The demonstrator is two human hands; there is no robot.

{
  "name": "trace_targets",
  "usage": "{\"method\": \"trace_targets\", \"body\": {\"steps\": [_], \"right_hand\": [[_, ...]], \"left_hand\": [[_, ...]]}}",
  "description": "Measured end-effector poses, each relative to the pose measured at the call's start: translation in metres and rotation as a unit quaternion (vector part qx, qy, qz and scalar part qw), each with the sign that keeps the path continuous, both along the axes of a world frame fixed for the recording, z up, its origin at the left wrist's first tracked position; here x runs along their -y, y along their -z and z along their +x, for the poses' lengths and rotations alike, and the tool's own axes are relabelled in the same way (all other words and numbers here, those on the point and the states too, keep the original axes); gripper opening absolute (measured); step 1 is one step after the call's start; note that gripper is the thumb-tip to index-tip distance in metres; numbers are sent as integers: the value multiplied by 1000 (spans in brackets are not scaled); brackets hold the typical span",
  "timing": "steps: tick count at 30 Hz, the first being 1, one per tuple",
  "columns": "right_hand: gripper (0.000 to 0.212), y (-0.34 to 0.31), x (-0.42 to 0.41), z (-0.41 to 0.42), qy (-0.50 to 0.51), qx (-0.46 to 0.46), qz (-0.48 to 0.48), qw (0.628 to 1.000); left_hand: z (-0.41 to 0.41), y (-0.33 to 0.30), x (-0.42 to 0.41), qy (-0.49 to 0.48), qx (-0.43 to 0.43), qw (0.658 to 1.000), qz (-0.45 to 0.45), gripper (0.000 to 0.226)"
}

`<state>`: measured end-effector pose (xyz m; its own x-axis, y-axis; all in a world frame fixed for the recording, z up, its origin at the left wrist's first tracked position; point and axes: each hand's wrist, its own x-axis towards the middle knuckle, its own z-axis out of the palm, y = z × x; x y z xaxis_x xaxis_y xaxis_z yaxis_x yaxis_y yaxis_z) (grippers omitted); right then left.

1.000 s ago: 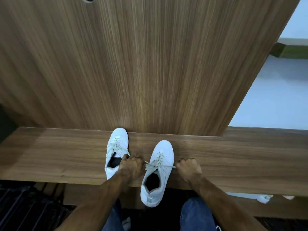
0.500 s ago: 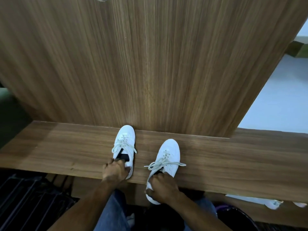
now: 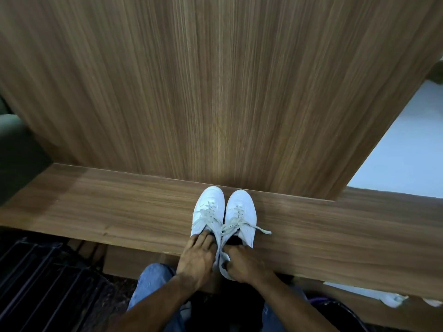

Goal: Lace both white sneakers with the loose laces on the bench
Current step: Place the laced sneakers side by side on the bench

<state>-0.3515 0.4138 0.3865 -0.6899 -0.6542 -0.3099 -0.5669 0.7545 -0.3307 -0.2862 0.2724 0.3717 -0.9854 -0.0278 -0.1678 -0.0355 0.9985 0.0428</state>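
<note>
Now the two white sneakers stand side by side and touching on the desk (image 3: 119,212), toes against the wood panel (image 3: 215,92), where half a second ago they sat apart and a second ago the hands were pulling lace ends outward. The left hand (image 3: 196,257) grips the heel of the left sneaker (image 3: 208,207) and the right hand (image 3: 242,262) grips the heel of the right sneaker (image 3: 242,209), fingers curled over each collar. Both shoes show crossed laces (image 3: 233,225) with one end trailing right, so I judge the lacing done, the pair merely being squared up.
</note>
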Motion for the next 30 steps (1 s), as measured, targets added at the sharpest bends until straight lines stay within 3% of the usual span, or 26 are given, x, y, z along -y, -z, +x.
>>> {"method": "trace_targets", "body": {"steps": [2,9,30], "right_hand": [[32,1,3,2,6,-13,15,1000],[33,3,11,-1,27,5,34,999],[29,11,13,-11,17,22,49,998]], "left_hand": [[-1,0,-2,-2,-32,999,17,35],[-18,-9,5,-23,69,997,-27,39],[-23,21,20,-25,-43,996,72,30]]}}
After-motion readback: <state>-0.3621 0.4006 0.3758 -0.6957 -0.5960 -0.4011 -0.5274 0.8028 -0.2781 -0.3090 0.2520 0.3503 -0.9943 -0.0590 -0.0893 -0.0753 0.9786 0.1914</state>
